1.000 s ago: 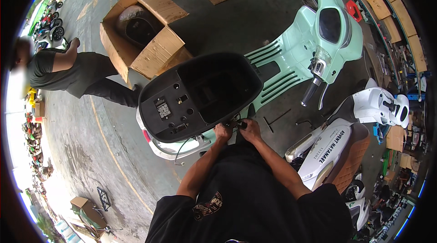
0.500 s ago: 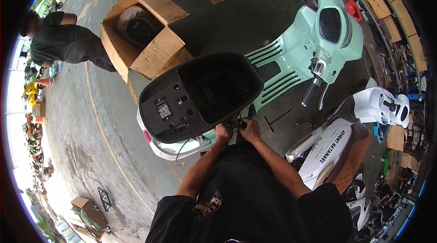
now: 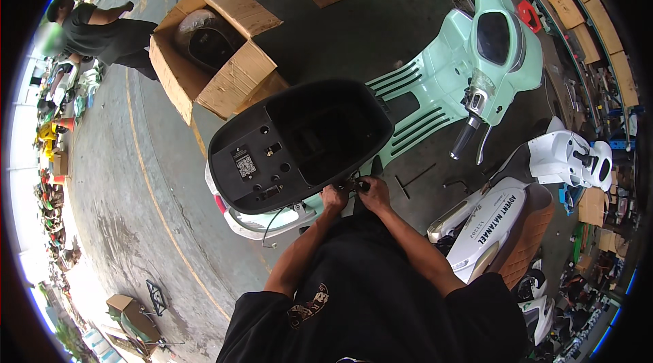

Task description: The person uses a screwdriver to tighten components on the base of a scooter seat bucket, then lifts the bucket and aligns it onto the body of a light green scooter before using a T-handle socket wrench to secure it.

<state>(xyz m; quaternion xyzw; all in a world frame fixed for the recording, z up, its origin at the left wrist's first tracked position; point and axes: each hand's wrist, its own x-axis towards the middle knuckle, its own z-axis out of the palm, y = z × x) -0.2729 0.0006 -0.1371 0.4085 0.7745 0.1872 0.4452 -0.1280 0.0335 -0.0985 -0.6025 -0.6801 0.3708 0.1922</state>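
Observation:
A mint-green scooter (image 3: 435,64) stands before me, with its black under-seat storage tub (image 3: 272,118) uncovered. Both my hands are at the tub's near side edge, close together. My left hand (image 3: 334,198) is closed, its fingers curled in beside dark parts under the rim; what it grips is hidden. Just to its right, my right hand (image 3: 374,194) pinches a small black part (image 3: 364,186), too small to name. A thin dark cable (image 3: 273,219) hangs down the green side panel, left of my left hand.
An open cardboard box (image 3: 235,84) with a dark wrapped part stands beyond the tub. To my right is a white scooter (image 3: 493,227) with a brown seat. A T-handle wrench (image 3: 407,186) lies on the floor. Another person (image 3: 102,33) is at the far left.
My hands have hardly moved and keep their hold beside the tub. At the far left, the other person has shifted away from me and now has one arm stretched out.

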